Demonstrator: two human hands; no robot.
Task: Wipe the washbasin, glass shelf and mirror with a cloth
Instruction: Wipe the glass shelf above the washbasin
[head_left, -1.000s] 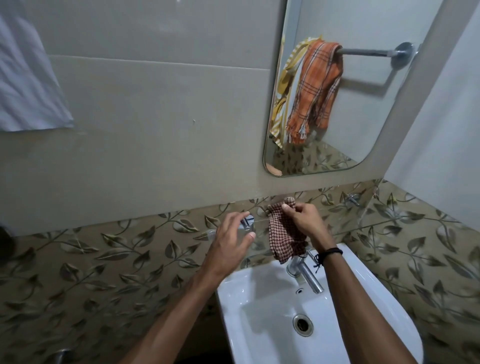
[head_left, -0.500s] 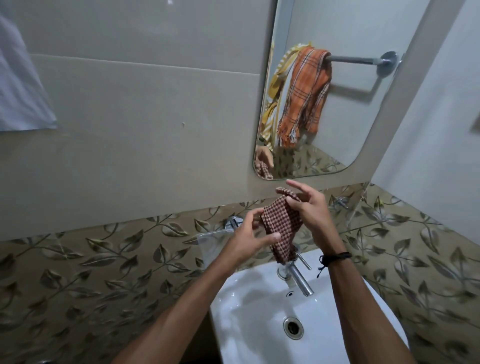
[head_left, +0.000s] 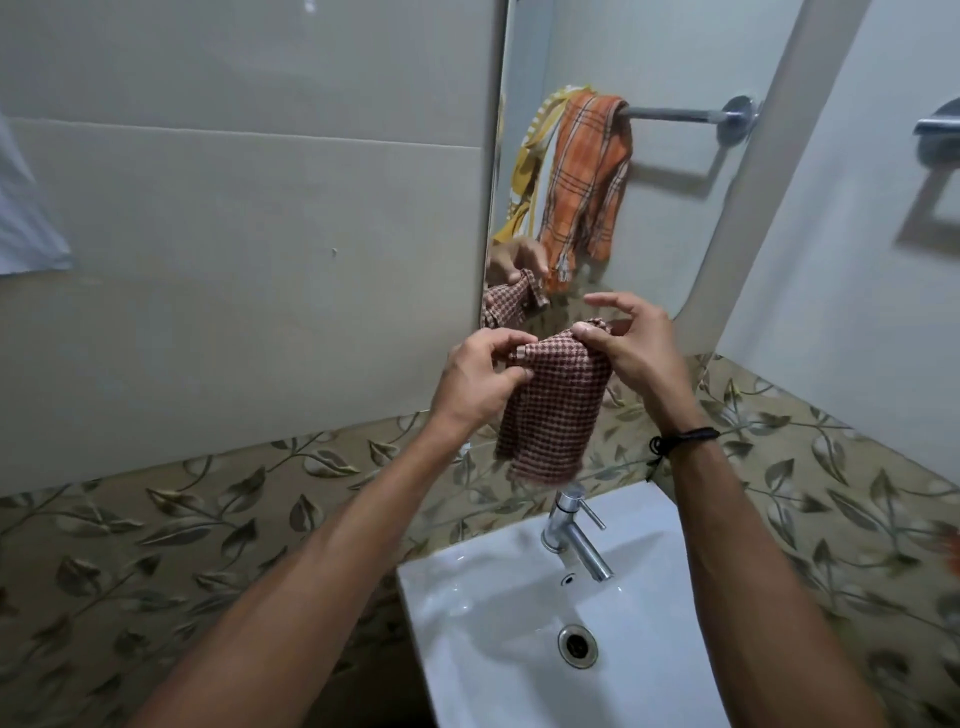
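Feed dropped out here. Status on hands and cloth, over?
Left hand and right hand both pinch cloth at top edge. Cloth hangs above tap, in front of mirror. Nothing seen blocking mirror.

White washbasin (head_left: 467, 597): chrome tap (head_left: 566, 525) mounted on back rim, drain (head_left: 577, 646) in bowl centre.

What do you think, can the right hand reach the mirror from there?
Probably yes. The right hand pinches the cloth close in front of the bottom edge of the mirror, and nothing stands between them.
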